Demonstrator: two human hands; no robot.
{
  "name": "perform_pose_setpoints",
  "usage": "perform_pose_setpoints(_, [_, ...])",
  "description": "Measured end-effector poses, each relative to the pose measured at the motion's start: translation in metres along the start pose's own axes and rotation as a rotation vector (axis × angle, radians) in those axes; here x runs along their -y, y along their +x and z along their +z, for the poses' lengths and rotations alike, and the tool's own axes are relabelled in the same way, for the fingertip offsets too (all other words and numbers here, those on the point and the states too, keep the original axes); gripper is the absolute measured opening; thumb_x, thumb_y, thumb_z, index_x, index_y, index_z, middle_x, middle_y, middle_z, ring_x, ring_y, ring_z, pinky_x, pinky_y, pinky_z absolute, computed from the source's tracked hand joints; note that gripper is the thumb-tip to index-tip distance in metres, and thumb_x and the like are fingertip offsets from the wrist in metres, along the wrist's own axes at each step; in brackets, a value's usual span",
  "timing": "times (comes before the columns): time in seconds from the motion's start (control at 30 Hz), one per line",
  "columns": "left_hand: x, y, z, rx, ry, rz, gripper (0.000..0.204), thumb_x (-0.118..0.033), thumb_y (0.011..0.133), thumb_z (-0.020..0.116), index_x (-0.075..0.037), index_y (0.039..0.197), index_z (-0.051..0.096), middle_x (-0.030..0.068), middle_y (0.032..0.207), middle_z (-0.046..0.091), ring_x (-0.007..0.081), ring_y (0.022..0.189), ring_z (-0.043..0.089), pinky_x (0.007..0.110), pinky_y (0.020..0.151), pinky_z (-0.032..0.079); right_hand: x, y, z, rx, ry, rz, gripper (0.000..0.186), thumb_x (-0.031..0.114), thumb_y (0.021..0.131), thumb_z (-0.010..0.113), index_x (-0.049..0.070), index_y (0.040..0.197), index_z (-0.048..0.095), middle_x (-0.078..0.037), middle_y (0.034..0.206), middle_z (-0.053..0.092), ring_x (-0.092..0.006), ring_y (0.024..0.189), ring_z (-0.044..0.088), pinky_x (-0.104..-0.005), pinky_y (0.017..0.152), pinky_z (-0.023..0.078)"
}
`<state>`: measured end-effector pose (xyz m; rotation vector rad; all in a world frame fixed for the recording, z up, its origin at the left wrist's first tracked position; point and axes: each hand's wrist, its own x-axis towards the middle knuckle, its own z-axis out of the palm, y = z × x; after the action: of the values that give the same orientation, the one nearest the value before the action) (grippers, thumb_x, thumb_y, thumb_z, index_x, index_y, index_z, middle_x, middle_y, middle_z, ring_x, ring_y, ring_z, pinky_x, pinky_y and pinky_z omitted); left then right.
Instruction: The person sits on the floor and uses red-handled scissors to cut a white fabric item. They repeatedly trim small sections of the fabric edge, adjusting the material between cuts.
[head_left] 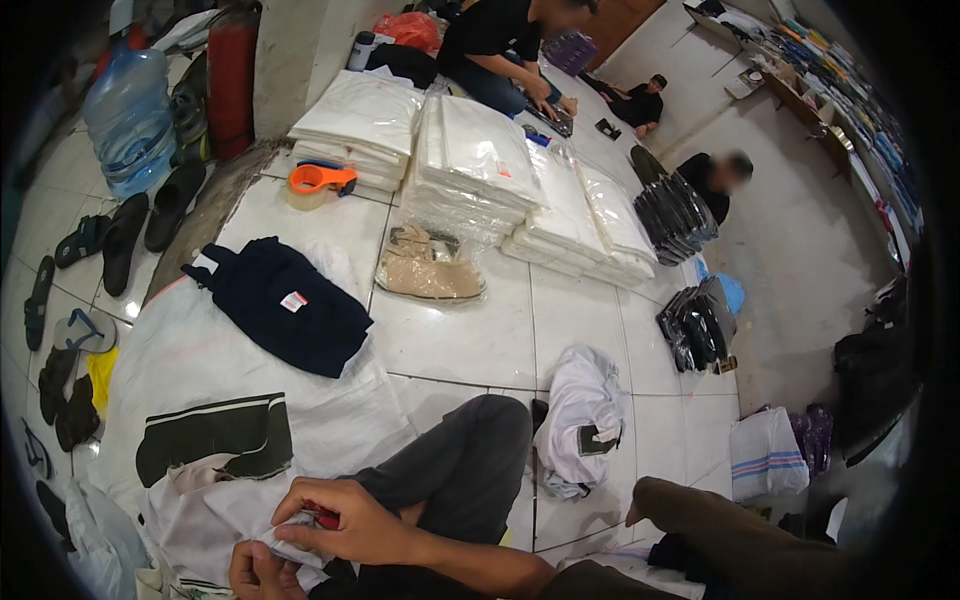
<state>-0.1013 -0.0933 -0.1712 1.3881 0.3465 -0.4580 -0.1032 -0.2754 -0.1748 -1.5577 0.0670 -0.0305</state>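
Note:
A white garment [205,510] with dark green panels [215,435] lies across my lap and the floor at the lower left. My left hand [262,573] is closed, pinching a bit of its fabric between thumb and fingers. Just above it, my right hand [345,522] grips the same white cloth with the fingertips. A small red tool [327,519] shows in the curl of my right hand; most of it is hidden, so its kind is unclear. My bent knee in grey trousers [480,440] rises beside the hands.
A folded navy garment [285,305] lies ahead on white sheeting. Beyond are an orange tape dispenser [318,182], a bagged beige item [430,270] and stacks of white packaged garments [475,160]. A crumpled white garment [585,410] sits right of my knee. Several people sit farther back.

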Motion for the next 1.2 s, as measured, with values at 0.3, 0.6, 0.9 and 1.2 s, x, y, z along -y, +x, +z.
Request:
perform_pose_setpoints(0.3, [0.006, 0.002, -0.003, 0.098, -0.134, 0.072, 0.018, -0.014, 0.103, 0.071, 0.003, 0.1, 0.068, 0.0034, 0.087, 0.068, 0.0109, 0.075, 0.063, 0.027, 0.07, 0.053, 0.005, -0.003, -0.005, -0.047, 0.07, 0.08, 0.009, 0.0, 0.093, 0.078, -0.001, 0.101, 0.074, -0.004, 0.091, 0.069, -0.0035, 0.072, 0.058, -0.0216, 0.06, 0.041])
perform_pose_setpoints(0.6, [-0.002, 0.003, 0.011, 0.216, -0.126, 0.05, 0.02, -0.01, 0.102, 0.073, 0.006, 0.115, 0.073, 0.0074, 0.101, 0.076, 0.0106, 0.089, 0.071, 0.025, 0.081, 0.058, 0.003, -0.005, -0.008, -0.163, -0.1, 0.073, 0.014, 0.006, 0.09, 0.083, 0.0, 0.1, 0.075, -0.006, 0.089, 0.069, -0.0076, 0.071, 0.054, -0.0233, 0.062, 0.04])
perform_pose_setpoints(0.9, [-0.002, -0.002, 0.014, 0.163, -0.109, 0.096, 0.021, -0.012, 0.103, 0.073, 0.006, 0.113, 0.072, 0.0096, 0.098, 0.077, 0.0127, 0.086, 0.072, 0.027, 0.079, 0.058, 0.018, -0.011, 0.004, -0.354, -0.498, -0.186, 0.034, 0.006, 0.085, 0.085, -0.002, 0.113, 0.068, -0.012, 0.104, 0.067, -0.0173, 0.087, 0.064, -0.0261, 0.069, 0.051])
perform_pose_setpoints(1.2, [-0.004, -0.003, 0.016, 0.174, -0.045, 0.125, 0.017, -0.008, 0.102, 0.073, 0.006, 0.112, 0.074, 0.0087, 0.099, 0.077, 0.0112, 0.087, 0.071, 0.026, 0.079, 0.057, 0.043, -0.033, 0.006, -0.209, -0.905, -0.328, 0.037, 0.004, 0.075, 0.086, -0.001, 0.109, 0.071, -0.008, 0.083, 0.068, -0.0227, 0.064, 0.067, -0.0321, 0.055, 0.051])
